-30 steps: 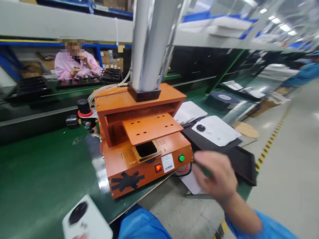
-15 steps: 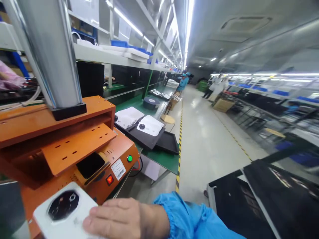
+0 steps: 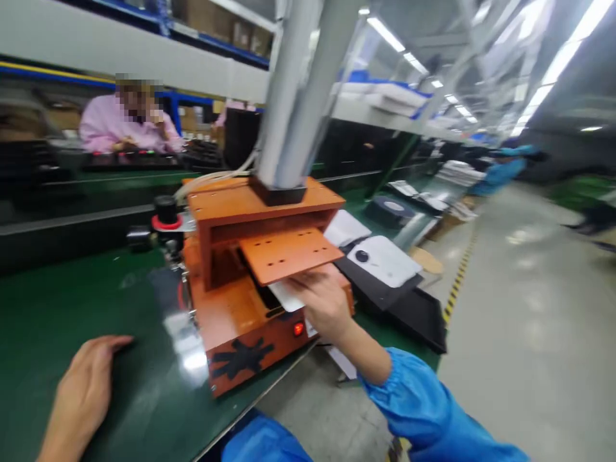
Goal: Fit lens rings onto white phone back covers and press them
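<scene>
Since half a second ago, the right hand [image 3: 321, 300] has moved from the lower frame edge up to the orange press fixture [image 3: 250, 301] at centre frame, carrying the white cover [image 3: 287, 295] with it. Fingers are closed on the cover, holding it under the perforated upper plate [image 3: 289, 251] and over the black nest, which is mostly hidden; whether the cover is seated cannot be confirmed through the motion blur. The left hand [image 3: 81, 391] lies flat and spread on the green belt [image 3: 58, 308] at lower left, holding nothing.

Risk: a tilted cover may jam or scratch against the nest edge; fingers remaining under the plate could be pinched.

Right of the fixture, a black tray [image 3: 409, 308] carries another white cover [image 3: 382, 260] with its round black camera opening facing up.
</scene>
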`<action>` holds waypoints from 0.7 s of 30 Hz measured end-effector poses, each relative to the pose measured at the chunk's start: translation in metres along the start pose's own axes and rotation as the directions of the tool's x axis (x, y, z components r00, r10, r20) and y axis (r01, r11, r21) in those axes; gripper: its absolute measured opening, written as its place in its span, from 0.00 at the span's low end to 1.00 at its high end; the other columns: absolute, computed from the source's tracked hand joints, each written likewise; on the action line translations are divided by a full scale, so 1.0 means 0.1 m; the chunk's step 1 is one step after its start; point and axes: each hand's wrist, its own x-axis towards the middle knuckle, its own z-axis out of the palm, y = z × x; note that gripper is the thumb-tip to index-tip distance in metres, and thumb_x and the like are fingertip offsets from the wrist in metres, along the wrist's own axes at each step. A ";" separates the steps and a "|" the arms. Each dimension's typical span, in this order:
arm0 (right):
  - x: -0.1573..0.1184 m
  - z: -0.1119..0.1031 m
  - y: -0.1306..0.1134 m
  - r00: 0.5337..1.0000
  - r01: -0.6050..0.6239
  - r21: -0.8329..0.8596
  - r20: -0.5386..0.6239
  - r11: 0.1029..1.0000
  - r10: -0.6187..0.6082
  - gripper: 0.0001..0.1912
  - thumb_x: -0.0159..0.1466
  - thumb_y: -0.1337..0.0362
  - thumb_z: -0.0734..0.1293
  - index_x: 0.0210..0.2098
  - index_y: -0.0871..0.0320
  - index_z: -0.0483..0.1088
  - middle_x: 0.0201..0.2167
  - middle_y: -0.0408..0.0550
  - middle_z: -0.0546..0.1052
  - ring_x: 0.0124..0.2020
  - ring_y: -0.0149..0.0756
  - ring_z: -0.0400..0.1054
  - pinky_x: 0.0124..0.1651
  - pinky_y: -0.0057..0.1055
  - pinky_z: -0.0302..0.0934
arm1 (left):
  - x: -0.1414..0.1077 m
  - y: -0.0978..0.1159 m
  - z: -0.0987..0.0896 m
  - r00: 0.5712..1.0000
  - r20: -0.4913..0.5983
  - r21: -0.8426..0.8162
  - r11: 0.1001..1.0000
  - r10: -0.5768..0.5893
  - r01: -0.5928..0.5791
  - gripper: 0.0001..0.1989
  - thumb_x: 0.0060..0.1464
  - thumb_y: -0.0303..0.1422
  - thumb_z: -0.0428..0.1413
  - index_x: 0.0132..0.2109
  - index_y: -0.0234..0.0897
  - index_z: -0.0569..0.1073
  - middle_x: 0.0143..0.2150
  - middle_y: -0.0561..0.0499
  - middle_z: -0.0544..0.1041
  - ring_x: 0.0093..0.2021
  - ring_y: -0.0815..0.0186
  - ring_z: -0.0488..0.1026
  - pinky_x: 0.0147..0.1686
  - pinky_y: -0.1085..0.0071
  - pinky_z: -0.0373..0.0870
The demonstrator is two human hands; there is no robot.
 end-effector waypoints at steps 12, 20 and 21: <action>-0.07 0.22 0.17 0.871 -0.130 -0.187 0.448 0.974 0.203 0.26 0.64 0.74 0.59 0.52 0.54 0.82 0.45 0.53 0.83 0.46 0.51 0.76 0.51 0.47 0.72 | -0.13 0.03 0.04 0.991 0.026 -0.056 0.990 -0.131 0.132 0.32 0.69 0.57 0.40 0.43 0.41 0.81 0.47 0.47 0.80 0.50 0.56 0.77 0.56 0.60 0.72; 0.15 0.01 0.12 0.773 -0.130 0.028 0.629 0.991 0.083 0.32 0.61 0.70 0.60 0.64 0.57 0.73 0.57 0.56 0.79 0.57 0.55 0.72 0.60 0.52 0.67 | -0.11 0.02 0.04 0.990 0.044 -0.046 0.990 -0.134 0.136 0.33 0.70 0.57 0.39 0.43 0.40 0.81 0.47 0.46 0.80 0.50 0.56 0.77 0.57 0.60 0.71; 0.19 -0.01 0.11 0.768 -0.130 0.050 0.637 0.990 0.069 0.34 0.61 0.70 0.59 0.66 0.56 0.72 0.58 0.55 0.79 0.57 0.55 0.72 0.60 0.51 0.68 | -0.11 0.02 0.03 0.990 0.046 -0.046 0.990 -0.134 0.136 0.33 0.70 0.57 0.39 0.43 0.40 0.81 0.47 0.46 0.80 0.50 0.56 0.77 0.57 0.60 0.71</action>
